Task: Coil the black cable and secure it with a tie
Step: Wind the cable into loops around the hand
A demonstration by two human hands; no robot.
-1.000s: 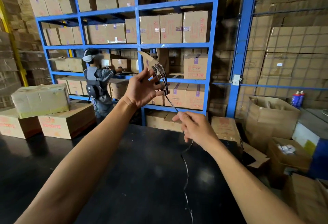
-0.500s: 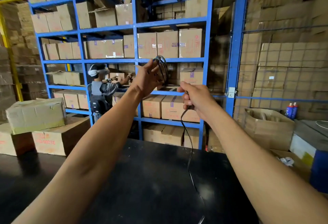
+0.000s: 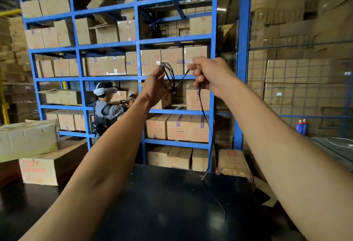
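Both my arms are raised in front of me. My left hand [image 3: 155, 86] holds several loops of the thin black cable [image 3: 169, 75] between thumb and fingers. A short taut stretch of cable runs from the loops up to my right hand [image 3: 209, 75], which is closed around it just to the right. From that fist the loose cable tail [image 3: 205, 118] hangs down and trails onto the black tabletop [image 3: 162, 212]. I see no tie.
Blue shelving [image 3: 136, 61] full of cardboard boxes stands behind the table. Another person [image 3: 107, 111] with a headset works at the shelves. Two stacked boxes [image 3: 30, 149] sit on the table's left side. More boxes and a wire fence [image 3: 305, 88] are on the right.
My right hand has risen from table height to level with the coil, drawing the cable up and toward the loops. The view has tilted upward and both arms are higher.
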